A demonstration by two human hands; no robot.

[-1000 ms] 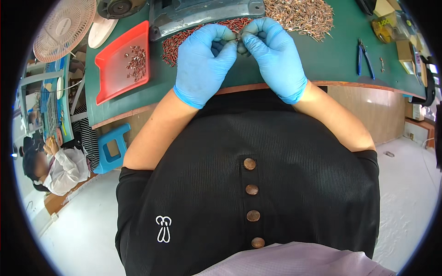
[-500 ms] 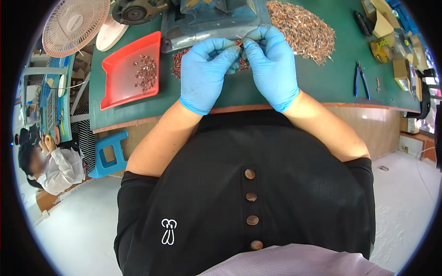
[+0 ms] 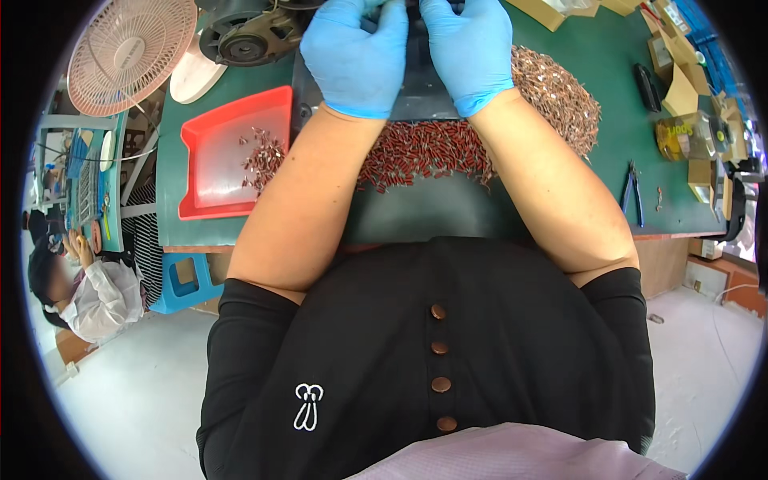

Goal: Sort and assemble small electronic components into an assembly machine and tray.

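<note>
Both my hands wear blue gloves and are stretched far forward at the top edge of the view. My left hand and my right hand rest side by side on a dark machine block, fingertips meeting at its top; whatever they pinch is hidden. Just below the block lies a heap of small dark-red parts on the green bench. A second, paler heap of small parts lies beside my right forearm.
A red tray with a few red parts sits at the left. A pink fan, a round motor-like part, blue-handled pliers, boxes and a jar ring the bench. Another person sits lower left.
Both hands have moved away from my body, from over the red parts up to the dark machine block. My arms are now stretched out, and the red heap lies uncovered.
</note>
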